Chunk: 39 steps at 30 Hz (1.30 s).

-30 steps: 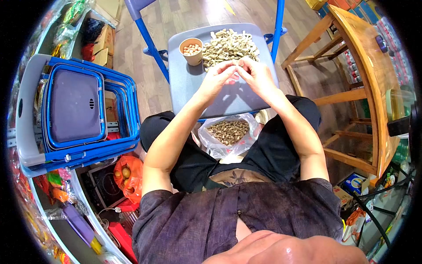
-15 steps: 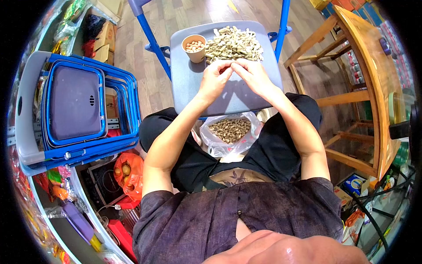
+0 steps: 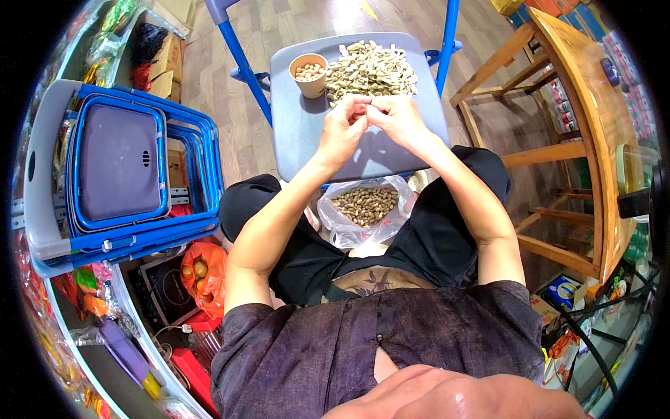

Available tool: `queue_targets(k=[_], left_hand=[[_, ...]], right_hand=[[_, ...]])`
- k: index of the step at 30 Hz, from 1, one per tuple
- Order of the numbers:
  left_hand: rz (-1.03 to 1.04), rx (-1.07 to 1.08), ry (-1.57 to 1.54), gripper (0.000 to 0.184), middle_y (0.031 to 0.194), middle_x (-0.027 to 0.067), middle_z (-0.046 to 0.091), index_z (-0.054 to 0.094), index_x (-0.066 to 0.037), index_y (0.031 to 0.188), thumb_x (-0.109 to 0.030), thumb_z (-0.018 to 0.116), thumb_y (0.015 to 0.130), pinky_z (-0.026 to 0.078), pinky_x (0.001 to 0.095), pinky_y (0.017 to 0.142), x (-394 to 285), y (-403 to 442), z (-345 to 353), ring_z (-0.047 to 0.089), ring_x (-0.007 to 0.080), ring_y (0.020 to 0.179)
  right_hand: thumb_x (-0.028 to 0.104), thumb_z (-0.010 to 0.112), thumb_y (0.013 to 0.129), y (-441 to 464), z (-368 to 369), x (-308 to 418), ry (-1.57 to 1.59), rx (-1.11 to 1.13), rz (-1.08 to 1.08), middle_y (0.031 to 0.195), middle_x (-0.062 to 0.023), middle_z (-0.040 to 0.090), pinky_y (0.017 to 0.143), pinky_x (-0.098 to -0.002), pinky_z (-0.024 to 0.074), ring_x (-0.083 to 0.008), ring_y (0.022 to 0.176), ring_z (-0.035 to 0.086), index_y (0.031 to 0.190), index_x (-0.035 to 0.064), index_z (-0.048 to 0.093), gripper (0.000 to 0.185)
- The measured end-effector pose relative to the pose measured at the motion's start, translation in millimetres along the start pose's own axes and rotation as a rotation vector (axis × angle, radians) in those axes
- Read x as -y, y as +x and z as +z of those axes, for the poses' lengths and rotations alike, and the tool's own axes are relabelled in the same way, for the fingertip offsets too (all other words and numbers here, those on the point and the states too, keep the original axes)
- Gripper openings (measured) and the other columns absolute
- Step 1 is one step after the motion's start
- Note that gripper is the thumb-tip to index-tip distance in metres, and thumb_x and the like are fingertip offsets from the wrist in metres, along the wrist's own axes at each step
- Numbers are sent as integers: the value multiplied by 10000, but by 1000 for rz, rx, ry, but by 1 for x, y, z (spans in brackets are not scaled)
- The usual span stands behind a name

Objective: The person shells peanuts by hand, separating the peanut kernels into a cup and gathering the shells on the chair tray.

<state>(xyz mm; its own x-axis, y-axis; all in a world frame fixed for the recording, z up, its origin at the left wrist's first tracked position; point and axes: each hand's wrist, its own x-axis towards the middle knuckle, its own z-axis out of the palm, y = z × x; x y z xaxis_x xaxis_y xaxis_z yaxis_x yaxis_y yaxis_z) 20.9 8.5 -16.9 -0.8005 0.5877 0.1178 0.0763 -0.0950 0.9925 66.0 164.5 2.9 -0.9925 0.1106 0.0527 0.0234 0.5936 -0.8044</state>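
Note:
My left hand (image 3: pixel 342 130) and my right hand (image 3: pixel 399 120) meet over a grey chair seat (image 3: pixel 307 146). The fingertips of both are pinched close together; what sits between them is hidden by the fingers. Just beyond the hands lies a heap of pale, split peanut shells (image 3: pixel 373 70). Left of that heap stands a paper cup (image 3: pixel 311 86), with shelled peanuts (image 3: pixel 309 72) inside. Below the seat's near edge, between my legs, a clear plastic bag (image 3: pixel 337 234) holds whole peanuts (image 3: pixel 364 205) in their shells.
Folded blue-framed chairs (image 3: pixel 122 164) lean on the left, beside stocked shelves. An orange bag (image 3: pixel 209 290) with round produce and a black cooktop (image 3: pixel 167 288) are at lower left. A wooden table (image 3: pixel 590 140) stands on the right. Blue chair legs (image 3: pixel 241 63) flank the seat.
My left fingers have shifted slightly, and the thumb has curled in lower. My right fingers have turned a little, still meeting the left. The cup, shells and bag have stayed put.

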Motion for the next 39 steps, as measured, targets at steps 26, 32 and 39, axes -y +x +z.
queue_targets(k=[26, 32, 39], left_hand=[[-109, 97, -178, 92, 847, -17, 649, 634, -85, 945, -161, 634, 893, 400, 205, 703, -10, 12, -7, 561, 58, 795], [-75, 141, -246, 56, 815, -13, 643, 618, -77, 894, -131, 632, 890, 407, 216, 690, -10, 16, -2, 550, 56, 776], [-137, 9, -285, 60, 816, 4, 629, 618, -53, 893, -105, 645, 880, 434, 225, 685, -1, 19, 8, 549, 70, 731]], right_hand=[[489, 472, 943, -7, -13, 4, 985, 381, 452, 613, 94, 322, 438, -200, 178, -30, 501, 240, 779, 126, 507, 399], [486, 416, 960, -9, -15, 1, 981, 396, 429, 603, 95, 307, 425, -206, 171, -31, 486, 230, 795, 124, 503, 408], [387, 401, 967, -13, 0, -1, 963, 164, 414, 569, 76, 339, 426, -214, 199, -42, 474, 260, 778, 96, 530, 370]])
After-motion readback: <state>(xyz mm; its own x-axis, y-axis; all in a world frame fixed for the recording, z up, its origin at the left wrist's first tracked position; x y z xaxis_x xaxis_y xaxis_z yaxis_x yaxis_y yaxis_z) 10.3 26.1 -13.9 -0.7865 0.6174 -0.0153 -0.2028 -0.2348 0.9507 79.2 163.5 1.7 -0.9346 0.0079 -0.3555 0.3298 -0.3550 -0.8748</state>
